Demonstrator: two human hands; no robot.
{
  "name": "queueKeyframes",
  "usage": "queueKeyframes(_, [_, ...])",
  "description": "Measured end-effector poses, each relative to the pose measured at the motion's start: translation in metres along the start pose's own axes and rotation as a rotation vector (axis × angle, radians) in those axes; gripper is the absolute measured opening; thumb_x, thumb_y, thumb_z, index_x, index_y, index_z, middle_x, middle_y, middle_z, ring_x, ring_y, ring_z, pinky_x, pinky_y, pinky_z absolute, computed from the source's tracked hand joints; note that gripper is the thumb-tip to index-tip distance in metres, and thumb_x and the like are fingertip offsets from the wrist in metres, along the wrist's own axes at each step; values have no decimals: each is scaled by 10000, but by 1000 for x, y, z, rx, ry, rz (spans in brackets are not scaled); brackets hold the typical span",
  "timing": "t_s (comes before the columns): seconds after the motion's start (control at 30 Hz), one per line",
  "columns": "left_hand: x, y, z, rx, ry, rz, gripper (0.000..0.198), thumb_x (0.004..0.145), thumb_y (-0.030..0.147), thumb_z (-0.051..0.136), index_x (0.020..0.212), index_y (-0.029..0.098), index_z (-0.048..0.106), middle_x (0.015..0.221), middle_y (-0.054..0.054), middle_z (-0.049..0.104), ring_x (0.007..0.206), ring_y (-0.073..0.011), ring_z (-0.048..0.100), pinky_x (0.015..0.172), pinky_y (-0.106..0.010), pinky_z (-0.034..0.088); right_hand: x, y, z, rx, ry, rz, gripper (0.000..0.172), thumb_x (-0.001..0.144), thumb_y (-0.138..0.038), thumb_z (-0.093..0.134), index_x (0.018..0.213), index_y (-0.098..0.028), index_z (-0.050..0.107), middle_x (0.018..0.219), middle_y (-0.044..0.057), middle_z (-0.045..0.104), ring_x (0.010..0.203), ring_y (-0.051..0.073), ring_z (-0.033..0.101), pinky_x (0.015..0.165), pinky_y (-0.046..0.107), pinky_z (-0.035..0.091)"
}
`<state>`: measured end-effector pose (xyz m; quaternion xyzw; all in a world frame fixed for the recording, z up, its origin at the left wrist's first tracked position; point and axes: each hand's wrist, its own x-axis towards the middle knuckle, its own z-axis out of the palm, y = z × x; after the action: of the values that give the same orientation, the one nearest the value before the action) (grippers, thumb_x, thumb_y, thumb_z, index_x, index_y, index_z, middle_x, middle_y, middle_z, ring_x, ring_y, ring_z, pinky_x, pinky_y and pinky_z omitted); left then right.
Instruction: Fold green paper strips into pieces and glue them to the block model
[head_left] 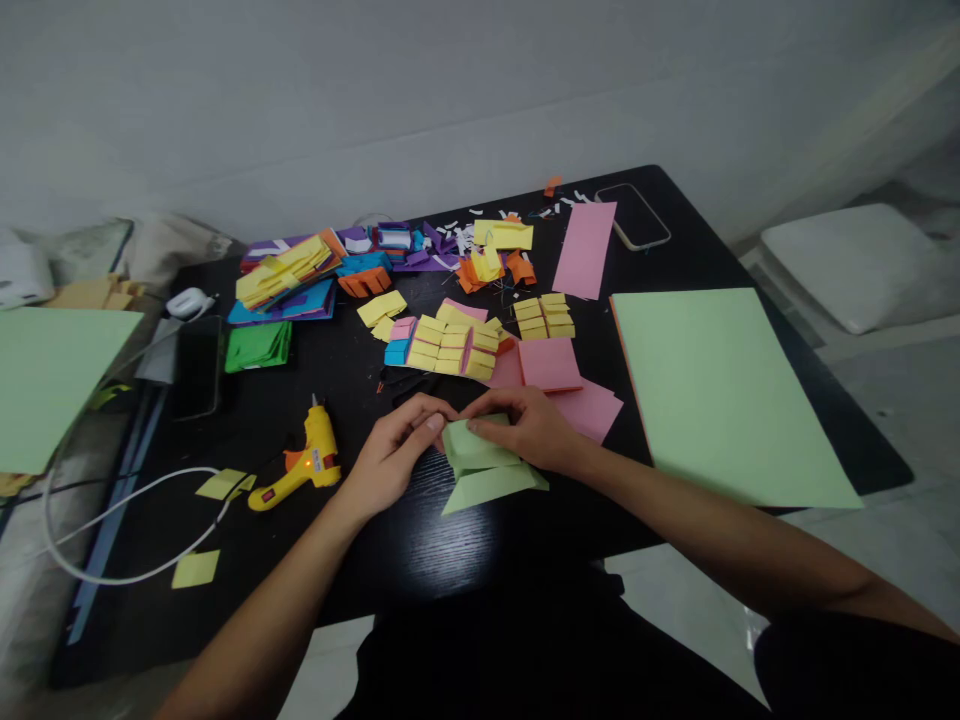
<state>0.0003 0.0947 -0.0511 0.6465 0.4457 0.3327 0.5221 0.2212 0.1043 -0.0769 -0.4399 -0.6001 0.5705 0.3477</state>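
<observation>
A: Hands?

B: Both on the folded light-green paper piece (pixel 486 468), near the table's near edge, centre. Left hand (pixel 391 452) curled, fingertips pinching the piece's far left corner. Right hand (pixel 527 430) clasps the far edge from the right, fingers bent over the top fold. The two sets of fingertips almost meet.

A: How does the piece lie?

B: Flat on the glossy black table (pixel 420 560). Upper layers folded compact under the fingers, with a longer pointed flap spread out on the near side.

A: Left of the hands?

B: Yellow glue gun with orange trigger (pixel 304 465), lying on its side, near the left hand but apart from it. A white cable (pixel 112 530) loops off it towards the left edge. Small yellow paper scraps (pixel 196 568) lie around the loop.

A: Right?

B: Large light-green paper sheet (pixel 720 390), flat, well apart from the right hand. Pink square sheets (pixel 555 365) lie just beyond that hand, overlapping.

A: Far side?

B: Cluster of small folded yellow paper pieces (pixel 450 345) just beyond the hands. Further left, a mixed pile of coloured paper (pixel 289 275) and a folded dark-green stack (pixel 259 345). Long pink paper strip (pixel 585 250) far right, with a phone lying face-up (pixel 642 215) touching its right edge.
</observation>
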Motion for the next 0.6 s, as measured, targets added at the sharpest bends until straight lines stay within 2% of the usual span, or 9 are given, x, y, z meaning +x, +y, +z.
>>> queueKeyframes(0.1, [0,-1,0,28,-34,18,317,1018,468,604,889,198,708,742,-16,682,691,-163,650,656,-267,529,0,2,1,17,2,16,199,816,-296,788,995,-207,793,921,38,803,863,192,733,754,313,535])
queueKeyframes(0.2, [-1,-3,-2,55,-104,33,299,1031,427,586,920,192,733,766,-30,715,709,-166,671,673,-267,537,1,4,3,101,-22,50,290,770,-333,842,1009,-198,749,916,41,792,820,180,726,720,300,530])
queueKeyframes(0.3, [-1,-4,-5,115,-143,52,298,1030,380,580,901,184,763,788,-41,747,715,-165,682,678,-262,536,2,3,2,146,-32,85,283,784,-357,834,991,-194,731,897,43,790,786,174,720,706,300,529])
queueKeyframes(0.43, [0,-5,-10,149,-81,30,300,1011,345,590,865,190,802,780,-40,778,723,-170,704,692,-260,542,4,-1,-5,207,3,107,176,894,-343,714,975,-191,748,954,66,811,907,203,745,818,345,561])
queueKeyframes(0.53, [1,-5,-12,128,-41,-12,270,975,345,641,835,184,805,791,-49,784,726,-174,708,675,-256,546,6,-3,-9,183,20,107,147,891,-248,663,962,-197,781,986,60,811,943,207,735,874,369,560])
queueKeyframes(0.6, [2,-6,-13,81,-62,-43,235,948,333,677,819,174,794,821,-62,785,745,-176,712,679,-260,557,6,-2,-9,156,16,102,171,869,-202,648,941,-202,803,979,56,807,959,209,730,901,377,557])
